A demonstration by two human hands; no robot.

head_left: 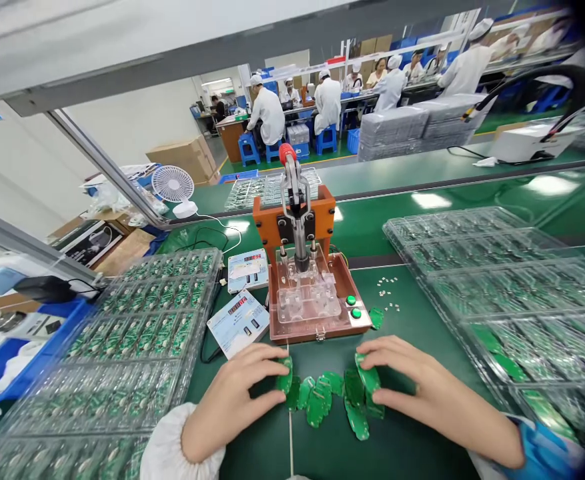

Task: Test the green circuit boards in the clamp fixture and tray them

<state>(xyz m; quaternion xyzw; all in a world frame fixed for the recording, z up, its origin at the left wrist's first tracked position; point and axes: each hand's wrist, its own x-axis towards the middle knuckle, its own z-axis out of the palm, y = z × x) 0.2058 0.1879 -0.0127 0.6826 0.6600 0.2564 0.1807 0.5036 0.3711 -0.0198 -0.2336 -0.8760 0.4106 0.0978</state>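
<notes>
Between the thumb and fingers of my left hand point(239, 393) is a green circuit board point(285, 376), tilted on its edge. My right hand point(417, 383) grips another green circuit board point(367, 375) in the same way, to the right. A loose pile of rounded green circuit boards point(318, 402) lies on the green work surface between my hands, several overlapping. Just beyond stands a test fixture point(299, 329) with a brown base, a clear plate, two green buttons and a red-tipped toggle lever. One more green board point(377, 318) rests at its right front corner.
Clear plastic trays of boards stand on the left point(142, 320) and right point(502, 293). Two white meter boxes point(239, 323) with red digits sit left of the fixture. Small pale pieces point(385, 292) lie scattered to its right. A white fan point(173, 185) and several co-workers are farther back.
</notes>
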